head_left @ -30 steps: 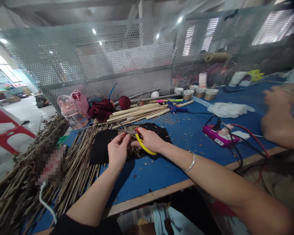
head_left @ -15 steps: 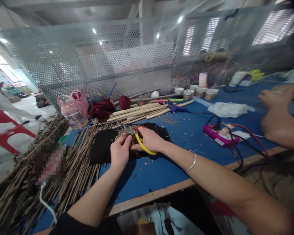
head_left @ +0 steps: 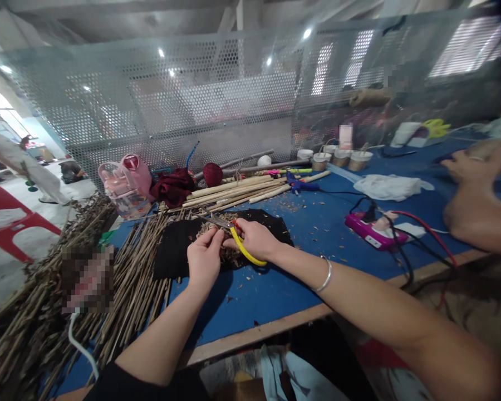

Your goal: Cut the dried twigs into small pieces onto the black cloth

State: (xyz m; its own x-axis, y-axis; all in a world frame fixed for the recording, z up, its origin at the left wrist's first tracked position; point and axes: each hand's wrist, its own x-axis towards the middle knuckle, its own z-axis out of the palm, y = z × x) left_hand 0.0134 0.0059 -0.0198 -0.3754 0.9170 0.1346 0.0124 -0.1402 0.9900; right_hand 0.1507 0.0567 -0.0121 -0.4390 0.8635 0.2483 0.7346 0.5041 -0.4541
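My right hand (head_left: 254, 239) grips scissors (head_left: 247, 253) with yellow handles, their blades pointing left over a black cloth (head_left: 173, 248). Close beside the blades, my left hand (head_left: 204, 256) is closed, thumb and fingers pinched together; what it holds, if anything, is too small to make out. Dry plant clippings (head_left: 231, 257) lie in a small heap on the cloth, under and around both hands. Thin dry stalks (head_left: 140, 278) spread over the table just left of the cloth.
Behind the cloth lie pale peeled sticks (head_left: 234, 192) and a blue glue gun (head_left: 300, 184). A purple power strip (head_left: 376, 231) with cables sits to the right, near a white cloth bundle (head_left: 394, 186). Another person's hand (head_left: 476, 167) is at the far right. A pink bottle (head_left: 136, 172) stands back left.
My right hand and the scissors have shifted very slightly; my left hand stays nearly still. At the far left, a walking person has come further into view. The other person's hand at right moved a little.
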